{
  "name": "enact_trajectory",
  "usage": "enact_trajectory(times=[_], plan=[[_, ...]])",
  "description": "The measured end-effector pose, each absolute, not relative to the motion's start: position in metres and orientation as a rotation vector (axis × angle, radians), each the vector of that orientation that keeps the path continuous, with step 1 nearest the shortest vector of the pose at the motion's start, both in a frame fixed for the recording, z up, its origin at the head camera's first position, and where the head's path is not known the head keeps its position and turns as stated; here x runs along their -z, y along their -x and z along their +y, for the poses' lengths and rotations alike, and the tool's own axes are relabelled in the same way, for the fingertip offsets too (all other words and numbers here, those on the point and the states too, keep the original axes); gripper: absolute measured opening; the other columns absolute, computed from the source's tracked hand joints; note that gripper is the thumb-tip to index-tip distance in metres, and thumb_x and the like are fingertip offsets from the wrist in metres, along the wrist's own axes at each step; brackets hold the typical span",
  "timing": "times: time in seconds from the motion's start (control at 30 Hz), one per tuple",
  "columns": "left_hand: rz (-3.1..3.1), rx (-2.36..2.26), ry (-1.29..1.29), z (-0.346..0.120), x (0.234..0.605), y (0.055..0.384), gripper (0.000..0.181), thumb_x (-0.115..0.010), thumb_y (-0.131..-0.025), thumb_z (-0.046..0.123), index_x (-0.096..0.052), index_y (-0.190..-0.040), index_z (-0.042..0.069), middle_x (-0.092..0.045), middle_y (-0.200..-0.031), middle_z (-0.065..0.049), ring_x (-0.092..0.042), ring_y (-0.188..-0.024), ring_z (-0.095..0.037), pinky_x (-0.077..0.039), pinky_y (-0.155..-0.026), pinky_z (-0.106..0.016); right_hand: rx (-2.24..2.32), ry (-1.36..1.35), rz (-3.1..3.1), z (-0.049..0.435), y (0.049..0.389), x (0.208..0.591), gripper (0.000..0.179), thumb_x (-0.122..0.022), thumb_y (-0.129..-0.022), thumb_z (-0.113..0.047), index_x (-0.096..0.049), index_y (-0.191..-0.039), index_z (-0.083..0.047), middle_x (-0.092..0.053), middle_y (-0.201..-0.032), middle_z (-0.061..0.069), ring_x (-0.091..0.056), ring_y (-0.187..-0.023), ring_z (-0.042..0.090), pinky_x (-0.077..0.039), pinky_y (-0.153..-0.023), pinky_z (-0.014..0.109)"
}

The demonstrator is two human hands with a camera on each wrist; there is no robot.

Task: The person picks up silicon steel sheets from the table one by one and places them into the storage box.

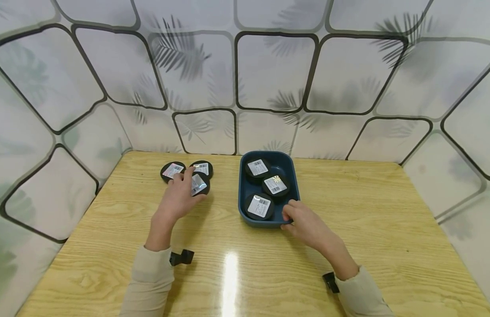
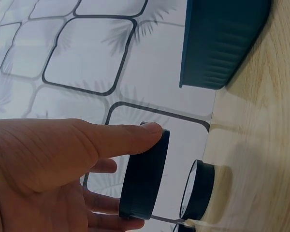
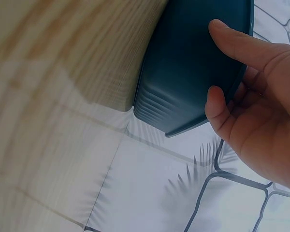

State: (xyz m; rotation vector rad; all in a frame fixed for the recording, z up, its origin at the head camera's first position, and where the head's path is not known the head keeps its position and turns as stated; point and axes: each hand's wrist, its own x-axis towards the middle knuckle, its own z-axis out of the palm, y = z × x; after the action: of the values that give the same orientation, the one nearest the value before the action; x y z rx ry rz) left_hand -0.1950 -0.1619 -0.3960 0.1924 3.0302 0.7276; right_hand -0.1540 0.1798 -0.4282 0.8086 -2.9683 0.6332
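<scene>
My left hand (image 1: 175,198) pinches a flat, round black container (image 2: 146,181) by its edge, thumb on one side and fingers on the other. A silvery-white label covers its top. Two similar containers, one at the left (image 1: 169,175) and one behind (image 1: 207,169), lie on the table around it. My right hand (image 1: 308,224) grips the near right corner of a dark blue plastic bin (image 1: 269,224), its thumb against the outer wall. Inside the bin are three labelled black containers, at the back (image 1: 258,168), in the middle (image 1: 276,185) and at the front (image 1: 259,206).
Everything stands on a light wooden table (image 1: 348,211), whose back edge meets a patterned white backdrop (image 1: 274,70). The backdrop also encloses the left and right sides. Bare tabletop lies between the bin and the containers at the left.
</scene>
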Motion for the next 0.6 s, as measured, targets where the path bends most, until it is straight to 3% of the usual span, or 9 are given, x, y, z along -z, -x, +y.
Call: enact_trajectory(times=[0.2, 0.47, 0.6], plan=[[3.033, -0.756, -0.237, -0.155, 0.393, 0.192, 0.086, -0.074, -0.091, 0.026, -0.022, -0.154, 0.001, -0.035, -0.139, -0.041, -0.035, -0.130, -0.058, -0.039, -0.098, -0.065, -0.630, -0.830, -2.942, 0.181, 0.154, 0.429, 0.035, -0.085, -0.076, -0.006, -0.051, -0.075, -0.013, -0.040, -0.077, -0.004, -0.040, -0.073, 0.013, -0.037, -0.065, 0.027], [3.041, -0.756, -0.298, -0.147, 0.388, 0.189, 0.089, -0.076, -0.088, 0.030, -0.023, -0.154, 0.004, -0.037, -0.136, -0.038, -0.043, -0.120, -0.054, -0.043, -0.093, -0.062, -0.629, -0.817, -2.959, 0.180, 0.154, 0.429, 0.033, -0.084, -0.077, -0.006, -0.052, -0.075, -0.013, -0.041, -0.077, -0.004, -0.040, -0.073, 0.013, -0.037, -0.065, 0.027], [3.019, -0.767, -0.340, -0.142, 0.387, 0.188, 0.090, -0.076, -0.088, 0.030, -0.022, -0.155, 0.004, -0.037, -0.138, -0.039, -0.042, -0.123, -0.057, -0.042, -0.096, -0.062, -0.624, -0.823, -2.953, 0.181, 0.154, 0.429, 0.034, -0.085, -0.076, -0.006, -0.052, -0.075, -0.013, -0.040, -0.077, -0.004, -0.040, -0.073, 0.013, -0.037, -0.064, 0.026]])
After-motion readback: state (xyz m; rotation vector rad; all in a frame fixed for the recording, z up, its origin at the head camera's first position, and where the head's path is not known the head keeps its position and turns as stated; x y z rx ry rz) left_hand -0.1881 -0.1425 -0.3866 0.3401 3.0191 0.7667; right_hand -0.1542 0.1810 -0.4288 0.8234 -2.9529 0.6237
